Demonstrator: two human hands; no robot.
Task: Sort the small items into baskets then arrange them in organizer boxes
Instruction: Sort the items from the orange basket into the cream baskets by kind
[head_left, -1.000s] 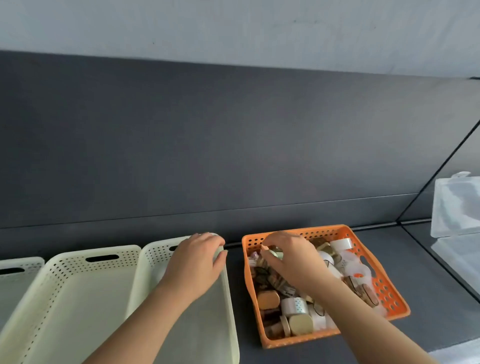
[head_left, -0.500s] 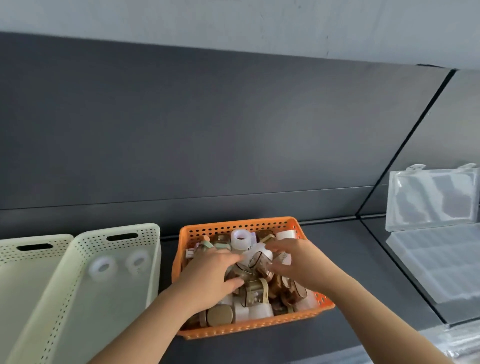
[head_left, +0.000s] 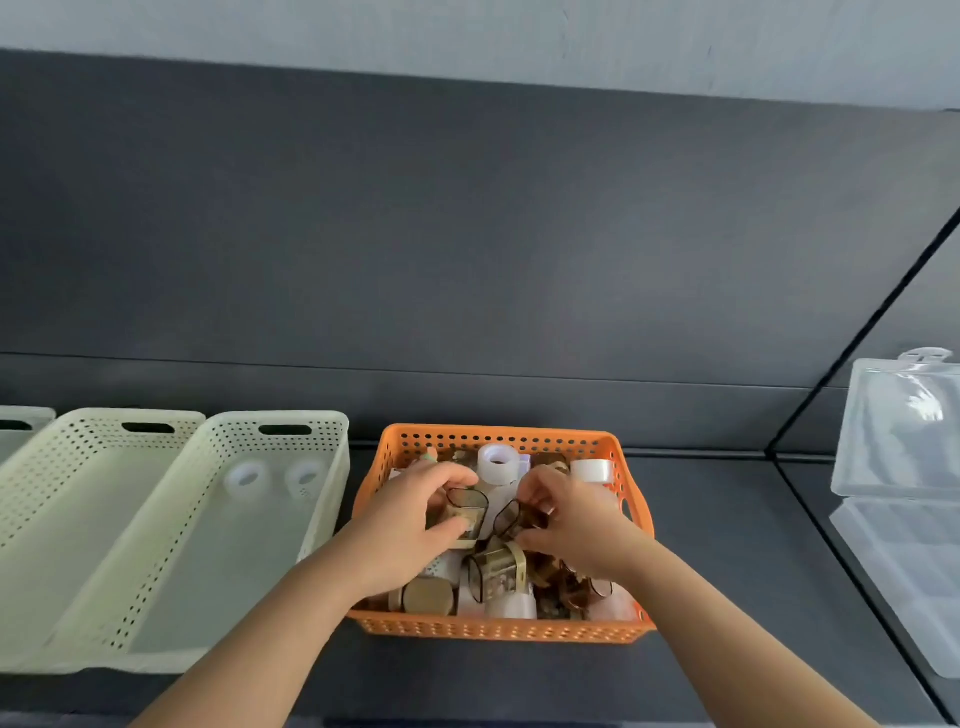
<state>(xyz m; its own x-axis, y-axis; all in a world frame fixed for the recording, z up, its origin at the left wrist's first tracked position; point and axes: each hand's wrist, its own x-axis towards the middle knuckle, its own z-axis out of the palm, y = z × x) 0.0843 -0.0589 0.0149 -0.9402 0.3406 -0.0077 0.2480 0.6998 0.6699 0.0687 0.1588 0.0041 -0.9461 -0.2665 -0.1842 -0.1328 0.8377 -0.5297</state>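
An orange perforated basket (head_left: 498, 437) sits at the centre, full of several small items: white tape rolls (head_left: 497, 462), brown patterned rolls and gold-lidded pieces. Both hands are inside it. My left hand (head_left: 410, 525) grips a brown patterned tape roll (head_left: 466, 512). My right hand (head_left: 574, 514) pinches a dark brown roll (head_left: 511, 518). Left of the orange basket stands a cream basket (head_left: 332, 467) holding two white tape rolls (head_left: 248, 477) at its far end.
Another cream basket (head_left: 78, 431) stands further left, and a third shows at the left edge (head_left: 21, 415). A clear organizer box (head_left: 904, 545) lies open at the right with its lid (head_left: 898, 421) raised. A dark wall rises close behind the baskets.
My left hand left the cream basket, where two white rolls now lie, and moved into the orange basket. Both hands now grip brown rolls. The view has swung right then back left.
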